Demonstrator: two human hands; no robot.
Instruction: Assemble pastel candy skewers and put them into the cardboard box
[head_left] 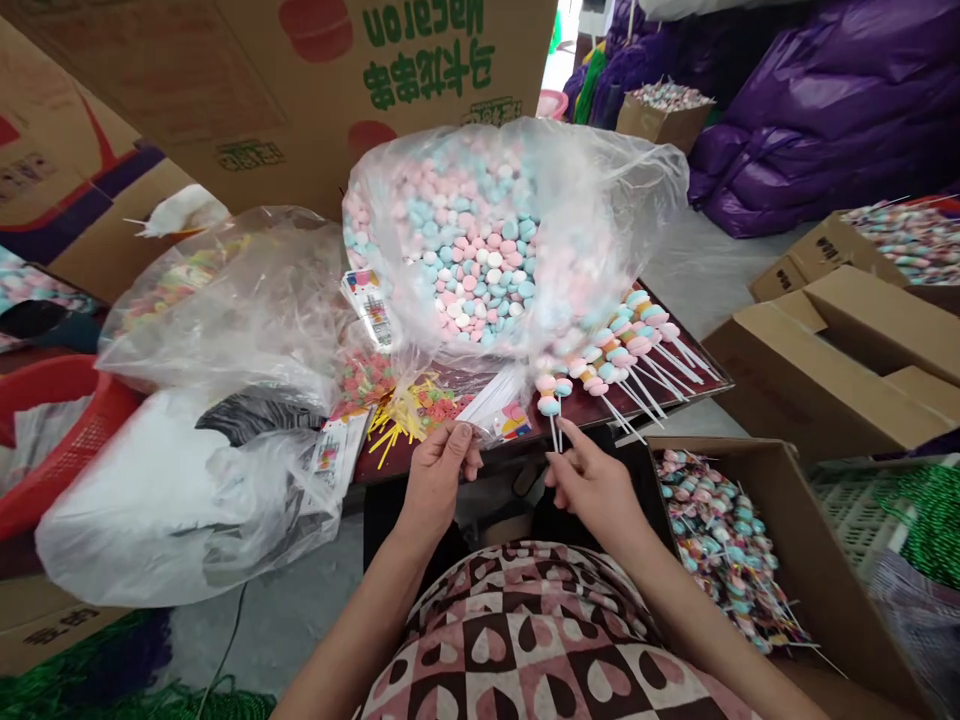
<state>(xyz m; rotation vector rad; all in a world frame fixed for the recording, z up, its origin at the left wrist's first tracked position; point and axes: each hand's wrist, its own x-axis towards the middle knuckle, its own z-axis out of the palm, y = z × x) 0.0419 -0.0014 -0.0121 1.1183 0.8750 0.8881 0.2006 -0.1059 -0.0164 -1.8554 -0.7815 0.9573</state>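
Note:
My left hand (pixel 444 470) is closed in a pinch on the edge of a small clear wrapper bag (pixel 511 422) with a colourful print. Just right of it, my right hand (pixel 592 480) has its thumb and index finger on the white stick of a candy skewer (pixel 550 395), which carries pink and blue pieces. A second skewer stands close behind that one. More finished-looking candy skewers (pixel 626 345) lie in a row along the table's right edge, sticks toward me. Behind my hands sits a large clear bag of pink, blue and white candies (pixel 480 270).
Yellow twist ties (pixel 390 430) and red gummy rings (pixel 442 403) lie left of the wrapper. An open carton of wrapped skewers (pixel 720 530) stands at my right, below the table. A red basket (pixel 112 420) is at the left; a large carton (pixel 315 100) stands behind.

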